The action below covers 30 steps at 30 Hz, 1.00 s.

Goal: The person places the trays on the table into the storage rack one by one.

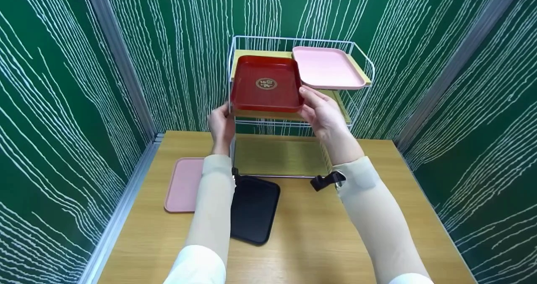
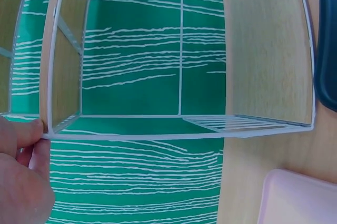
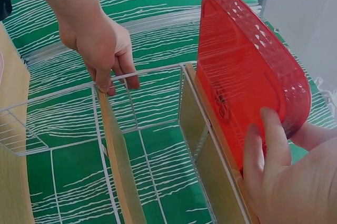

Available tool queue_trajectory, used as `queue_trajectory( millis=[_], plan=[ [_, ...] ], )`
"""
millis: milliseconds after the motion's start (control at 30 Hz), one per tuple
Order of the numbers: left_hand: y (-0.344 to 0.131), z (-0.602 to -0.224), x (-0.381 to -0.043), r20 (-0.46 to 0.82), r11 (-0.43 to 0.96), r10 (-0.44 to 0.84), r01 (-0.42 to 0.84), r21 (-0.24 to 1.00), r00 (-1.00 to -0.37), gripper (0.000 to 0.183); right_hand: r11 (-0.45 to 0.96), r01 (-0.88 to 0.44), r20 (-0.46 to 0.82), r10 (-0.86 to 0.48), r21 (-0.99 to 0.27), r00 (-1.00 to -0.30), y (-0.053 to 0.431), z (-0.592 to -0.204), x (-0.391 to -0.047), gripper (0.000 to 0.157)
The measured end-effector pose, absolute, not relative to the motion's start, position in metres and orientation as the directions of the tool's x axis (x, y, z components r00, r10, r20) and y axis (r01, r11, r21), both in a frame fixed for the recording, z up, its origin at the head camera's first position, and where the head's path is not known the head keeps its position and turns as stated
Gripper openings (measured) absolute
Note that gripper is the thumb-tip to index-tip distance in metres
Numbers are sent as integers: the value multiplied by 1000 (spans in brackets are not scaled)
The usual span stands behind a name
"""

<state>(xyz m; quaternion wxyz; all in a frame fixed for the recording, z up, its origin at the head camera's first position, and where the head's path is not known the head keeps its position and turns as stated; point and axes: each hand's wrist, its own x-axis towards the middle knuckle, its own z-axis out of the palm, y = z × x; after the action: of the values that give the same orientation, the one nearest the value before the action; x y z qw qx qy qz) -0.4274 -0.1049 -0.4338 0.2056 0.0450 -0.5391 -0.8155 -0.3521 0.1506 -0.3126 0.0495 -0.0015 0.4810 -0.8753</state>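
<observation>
A red tray (image 1: 268, 72) with a round gold emblem lies over the left part of the top shelf of a white wire rack (image 1: 293, 37). My right hand (image 1: 321, 110) holds its near right corner, thumb on the rim and fingers beneath; in the right wrist view those fingers (image 3: 271, 134) spread against the tray's underside. At the rack's left side, my left hand (image 1: 221, 124) grips the frame by the middle wooden shelf (image 2: 47, 77), its fingertips curled at the wire and board edge. To the red tray's right, a pink tray (image 1: 327, 68) sits on the same shelf.
On the wooden table (image 1: 319, 242), a second pink tray (image 1: 184, 185) lies at the left, partly hidden by my left forearm. A black tray (image 1: 256, 210) lies beside it in front of the rack. Green walls (image 1: 176, 45) with white streaks stand around the table.
</observation>
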Motion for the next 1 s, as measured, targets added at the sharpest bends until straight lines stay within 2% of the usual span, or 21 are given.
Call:
queue_trajectory(
  millis=[100, 133, 200, 300, 400, 433, 567, 633, 867, 900, 967, 1000],
  plan=[
    [-104, -434, -428, 134, -409, -392, 303, 861, -910, 36, -586, 51, 2, -89, -809, -996, 147, -318, -348, 53],
    [-104, -434, -428, 135, -406, -394, 304, 862, -909, 36, -597, 35, 22, -87, -801, -996, 147, -321, -346, 54],
    [-104, -435, -429, 164, -313, -408, 306, 899, -898, 36, -613, -10, 72, -76, -790, -994, 145, -328, -341, 58],
    [-104, -435, -430, 162, -336, -412, 315, 888, -897, 36, -597, -121, 190, -54, -793, -980, 141, -340, -334, 68],
    [-103, -434, -431, 104, -550, -390, 322, 770, -915, 35, -541, -248, 312, -29, -804, -950, 134, -350, -329, 77],
    [-102, -434, -431, 90, -583, -385, 318, 748, -919, 35, -511, -292, 347, -12, -808, -938, 131, -353, -328, 78],
    [-102, -435, -430, 83, -585, -374, 305, 751, -924, 36, -393, -418, 424, 76, -819, -903, 119, -359, -323, 75],
    [-102, -436, -430, 95, -540, -377, 302, 786, -921, 35, -346, -456, 440, 128, -820, -889, 114, -360, -321, 72],
    [-102, -433, -429, 45, -697, -349, 292, 656, -936, 31, -249, -526, 473, 244, -813, -846, 104, -360, -327, 61],
    [-103, -433, -429, 50, -696, -349, 295, 654, -936, 31, -239, -529, 473, 254, -814, -844, 103, -360, -330, 59],
    [-104, -435, -429, 130, -513, -360, 312, 800, -924, 31, -221, -533, 471, 278, -817, -837, 101, -361, -335, 57],
    [-105, -436, -428, 180, -372, -364, 320, 871, -914, 32, -213, -534, 469, 290, -818, -834, 100, -361, -337, 57]
  ],
)
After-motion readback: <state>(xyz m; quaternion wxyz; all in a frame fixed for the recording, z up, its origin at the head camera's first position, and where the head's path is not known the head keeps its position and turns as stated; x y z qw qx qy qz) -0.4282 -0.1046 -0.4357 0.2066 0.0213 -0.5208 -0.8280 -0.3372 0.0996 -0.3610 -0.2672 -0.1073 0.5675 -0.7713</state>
